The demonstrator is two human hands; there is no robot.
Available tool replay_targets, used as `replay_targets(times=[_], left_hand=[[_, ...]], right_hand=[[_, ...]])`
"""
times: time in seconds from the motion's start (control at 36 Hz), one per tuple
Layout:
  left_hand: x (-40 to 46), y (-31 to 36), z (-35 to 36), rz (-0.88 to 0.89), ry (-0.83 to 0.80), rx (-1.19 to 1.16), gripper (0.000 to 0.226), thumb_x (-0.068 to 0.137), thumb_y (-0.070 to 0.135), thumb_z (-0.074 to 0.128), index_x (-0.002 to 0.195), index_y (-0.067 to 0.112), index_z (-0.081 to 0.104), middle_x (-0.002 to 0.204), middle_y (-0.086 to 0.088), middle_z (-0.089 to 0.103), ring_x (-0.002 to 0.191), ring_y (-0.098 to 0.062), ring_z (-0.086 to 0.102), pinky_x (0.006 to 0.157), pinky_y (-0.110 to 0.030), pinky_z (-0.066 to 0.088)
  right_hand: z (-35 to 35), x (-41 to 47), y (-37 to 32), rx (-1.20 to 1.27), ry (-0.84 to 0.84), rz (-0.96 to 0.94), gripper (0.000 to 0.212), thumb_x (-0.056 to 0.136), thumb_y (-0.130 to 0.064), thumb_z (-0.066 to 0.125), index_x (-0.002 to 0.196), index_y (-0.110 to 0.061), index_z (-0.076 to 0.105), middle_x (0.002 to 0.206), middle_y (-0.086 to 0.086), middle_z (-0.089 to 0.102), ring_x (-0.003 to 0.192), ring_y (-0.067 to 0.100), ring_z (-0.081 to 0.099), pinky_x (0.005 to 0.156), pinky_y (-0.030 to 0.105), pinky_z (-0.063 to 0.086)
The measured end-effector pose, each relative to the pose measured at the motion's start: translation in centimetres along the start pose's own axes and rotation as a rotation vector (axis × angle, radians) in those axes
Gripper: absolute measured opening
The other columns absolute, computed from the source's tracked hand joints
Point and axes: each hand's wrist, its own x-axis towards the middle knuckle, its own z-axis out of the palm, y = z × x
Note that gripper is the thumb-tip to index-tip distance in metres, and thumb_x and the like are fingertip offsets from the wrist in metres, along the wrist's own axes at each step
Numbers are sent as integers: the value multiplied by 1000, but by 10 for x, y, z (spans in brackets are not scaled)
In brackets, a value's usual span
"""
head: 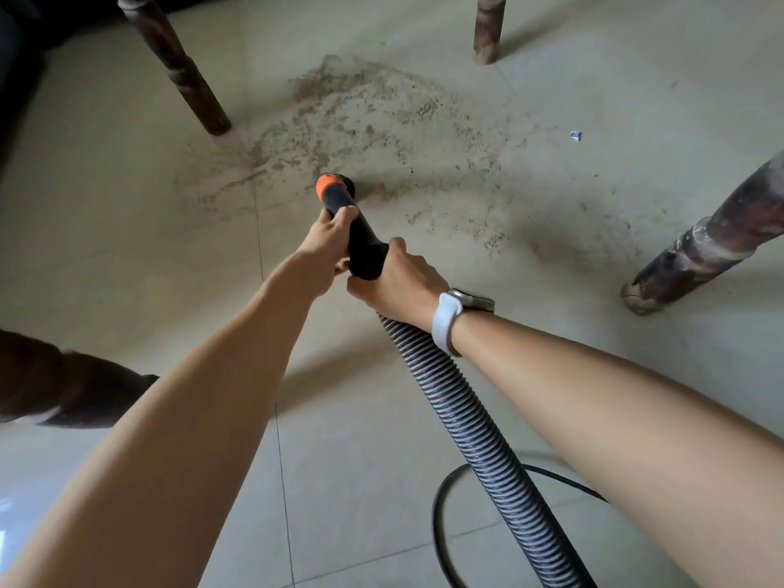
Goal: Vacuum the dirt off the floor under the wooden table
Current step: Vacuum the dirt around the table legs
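The sandy brown dirt [382, 120] is scattered over the pale tiled floor [127, 205] in the upper middle of the frame, between the dark turned wooden table legs [182, 70]. The black vacuum nozzle with an orange collar [339, 197] has its tip at the near edge of that patch, at frame centre. The left hand [326, 244] is wrapped around the nozzle just behind the collar; the right hand [399, 282], with a white-strapped watch [449, 320] on its wrist, grips the wide end where the ribbed grey hose [466, 418] joins. Most of the dirt is not yet picked up. A fast sweep could scatter grit outward instead of lifting it, and the leg at upper left sits close enough to knock. The black cable [437, 515] looped at the lower middle may snag the hose.
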Motion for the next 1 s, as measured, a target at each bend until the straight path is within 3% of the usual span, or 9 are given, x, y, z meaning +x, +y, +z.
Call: replay_targets(times=[0.19, 0.39, 0.5, 0.69, 0.81, 0.86, 1.0], left_hand=[[-4, -4, 10, 38, -38, -5, 39, 97, 30, 41, 136, 23, 38, 104, -3, 52, 92, -20, 52, 85, -37, 43], [-47, -31, 26, 55, -142, 18, 25, 99, 29, 42, 123, 29, 35, 113, -5, 53, 103, -23, 53, 83, -38, 41], [-72, -43, 39, 37, -175, 21, 41, 99, 30, 42, 138, 28, 28, 122, -8, 52, 111, -28, 53, 84, -39, 43], [-104, -43, 63, -38, -268, -121, 40, 99, 28, 44, 137, 29, 29, 102, 0, 55, 90, -18, 58, 72, -32, 46], [-113, -39, 79, -105, -339, -197, 27, 99, 30, 43, 124, 31, 34, 105, -3, 57, 90, -20, 61, 80, -36, 49], [-116, -38, 86, -112, -368, -182, 29, 99, 32, 43, 127, 28, 35, 105, -4, 58, 92, -22, 61, 83, -38, 47], [-116, -43, 100, -40, -407, -49, 46, 99, 33, 44, 140, 28, 24, 111, -4, 58, 103, -26, 60, 93, -44, 46]], right_hand=[[-7, -6, 11, 39, -19, 6, 43, 82, -39, 61, 105, -12, 37, 88, 4, 59, 73, 25, 61, 58, 32, 46], [-18, -61, 36, 28, -57, 20, 45, 81, -44, 63, 103, -12, 40, 88, 4, 61, 76, 27, 64, 70, 39, 54], [-23, -88, 49, -5, -61, 50, 45, 80, -47, 62, 101, -14, 40, 85, 1, 60, 74, 25, 64, 67, 38, 54], [-50, -122, 59, -111, -68, 125, 48, 74, -50, 63, 102, -19, 40, 84, -3, 60, 71, 19, 63, 64, 34, 53], [-71, -135, 62, -216, -54, 109, 46, 77, -50, 63, 102, -19, 39, 80, -3, 59, 66, 17, 62, 51, 29, 45], [-77, -141, 66, -249, -32, 108, 45, 78, -50, 62, 101, -19, 38, 79, -4, 58, 63, 16, 61, 48, 27, 40], [-69, -146, 84, -135, 3, 153, 44, 79, -48, 62, 101, -18, 39, 80, -3, 61, 66, 17, 64, 54, 30, 50]])
